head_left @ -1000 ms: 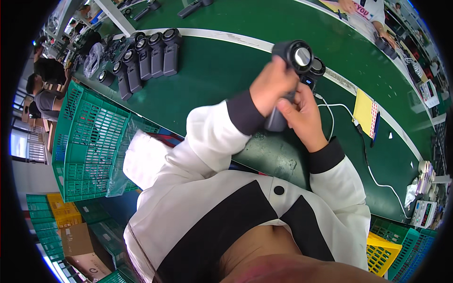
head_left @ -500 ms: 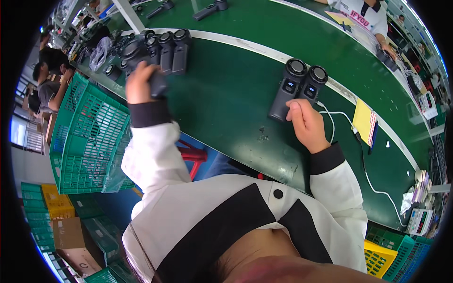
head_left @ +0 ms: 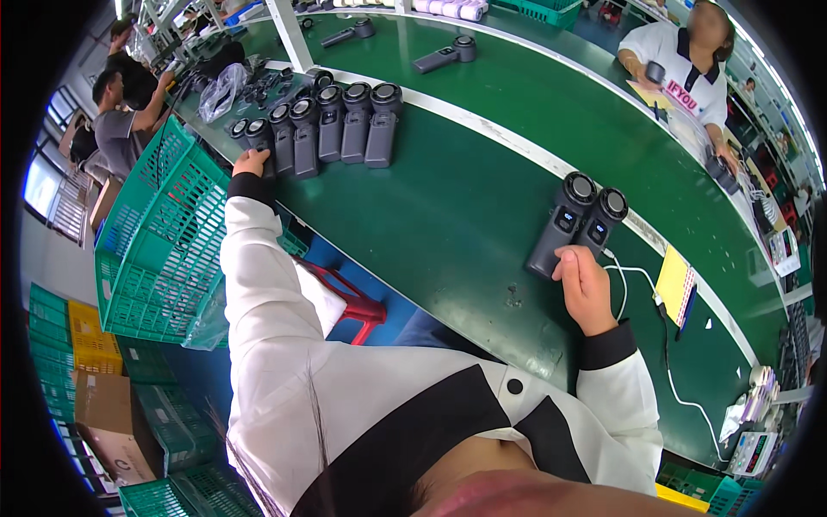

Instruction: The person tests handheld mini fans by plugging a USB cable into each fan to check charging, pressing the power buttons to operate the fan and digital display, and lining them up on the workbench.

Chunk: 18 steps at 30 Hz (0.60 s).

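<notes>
Several dark grey handheld fans with round heads, among them a fan (head_left: 382, 142) at the right end, lie side by side in a row at the far left of the green table. My left hand (head_left: 251, 162) is closed at the row's left end, around the lower part of a fan (head_left: 259, 140) that it partly hides. Toward the right lie two more fans, a left one (head_left: 548, 246) and a right one (head_left: 594, 231), both with lit displays. My right hand (head_left: 585, 289) rests curled at their lower ends; what its fingers hold, if anything, is hidden.
A white cable (head_left: 622, 280) runs from beside the right fan. Past it lie a yellow pad (head_left: 674, 280) and a pen. A green basket (head_left: 164, 250) stands left of the table, a red stool (head_left: 366, 312) below its edge. Across the table, a person (head_left: 689, 65) handles similar devices.
My left hand has moved farther out to the row's left end with the fan it was carrying through the air. My right hand keeps its curled pose. The whole view has shifted.
</notes>
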### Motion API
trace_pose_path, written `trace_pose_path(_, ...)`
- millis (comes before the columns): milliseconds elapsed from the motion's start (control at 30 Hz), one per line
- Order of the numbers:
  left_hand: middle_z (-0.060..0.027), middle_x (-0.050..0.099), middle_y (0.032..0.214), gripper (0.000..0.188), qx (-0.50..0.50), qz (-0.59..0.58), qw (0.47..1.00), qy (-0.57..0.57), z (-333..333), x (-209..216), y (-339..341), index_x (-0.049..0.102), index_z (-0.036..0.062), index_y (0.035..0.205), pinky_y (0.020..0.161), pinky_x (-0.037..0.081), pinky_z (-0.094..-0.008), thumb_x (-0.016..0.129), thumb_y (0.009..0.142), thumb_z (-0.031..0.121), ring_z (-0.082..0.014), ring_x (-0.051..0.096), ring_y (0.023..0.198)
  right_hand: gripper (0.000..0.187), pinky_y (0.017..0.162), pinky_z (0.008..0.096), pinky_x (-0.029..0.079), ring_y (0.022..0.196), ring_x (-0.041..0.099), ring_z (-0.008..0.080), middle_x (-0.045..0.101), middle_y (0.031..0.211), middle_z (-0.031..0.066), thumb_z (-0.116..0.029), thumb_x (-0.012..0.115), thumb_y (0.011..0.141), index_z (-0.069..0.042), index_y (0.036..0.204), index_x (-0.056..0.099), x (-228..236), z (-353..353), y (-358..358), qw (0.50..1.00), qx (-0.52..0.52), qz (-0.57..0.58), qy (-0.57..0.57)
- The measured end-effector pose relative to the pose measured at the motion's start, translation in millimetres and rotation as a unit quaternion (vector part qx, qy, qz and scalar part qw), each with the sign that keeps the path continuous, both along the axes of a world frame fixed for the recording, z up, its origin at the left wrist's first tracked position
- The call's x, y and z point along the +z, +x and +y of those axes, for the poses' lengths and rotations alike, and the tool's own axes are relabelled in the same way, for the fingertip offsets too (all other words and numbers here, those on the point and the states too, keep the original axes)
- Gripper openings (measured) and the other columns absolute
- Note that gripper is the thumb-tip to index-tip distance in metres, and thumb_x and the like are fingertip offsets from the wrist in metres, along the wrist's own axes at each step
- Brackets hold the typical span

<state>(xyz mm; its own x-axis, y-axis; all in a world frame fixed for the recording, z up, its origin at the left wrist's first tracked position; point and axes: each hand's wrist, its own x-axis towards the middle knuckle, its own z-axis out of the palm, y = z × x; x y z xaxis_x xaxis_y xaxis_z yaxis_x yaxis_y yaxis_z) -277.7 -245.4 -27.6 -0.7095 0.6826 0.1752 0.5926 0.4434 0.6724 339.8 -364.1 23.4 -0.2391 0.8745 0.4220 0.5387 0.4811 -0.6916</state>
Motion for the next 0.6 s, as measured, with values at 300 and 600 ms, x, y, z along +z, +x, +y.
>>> trace_pose_path(300,-0.0187,0.060,0.094,0.034,0.172,0.231,0.952,-0.102,2,37,69,0.060,0.0042,0.094,0.075,0.047,-0.0398,0.052,0.076,0.032,-0.0354,0.057,0.089,0.013,0.051,0.0244,0.040,0.051,0.050,0.0155,0.056,0.060,0.0024,-0.013,0.047,0.090,-0.004,0.089,0.056,2,0,0,1.000,0.002,-0.009,-0.019)
trace_pose_path(600,-0.0175,0.062,0.095,0.035,-0.188,0.292,0.923,0.163,114,49,134,0.060,0.0050,0.103,0.075,0.048,-0.0381,0.057,0.078,0.029,-0.0361,0.058,0.084,0.015,0.052,0.0240,0.040,0.052,0.050,0.0156,0.056,0.062,0.0028,-0.014,0.045,0.090,-0.003,0.091,0.056,2,1,3,1.000,0.003,-0.011,-0.029)
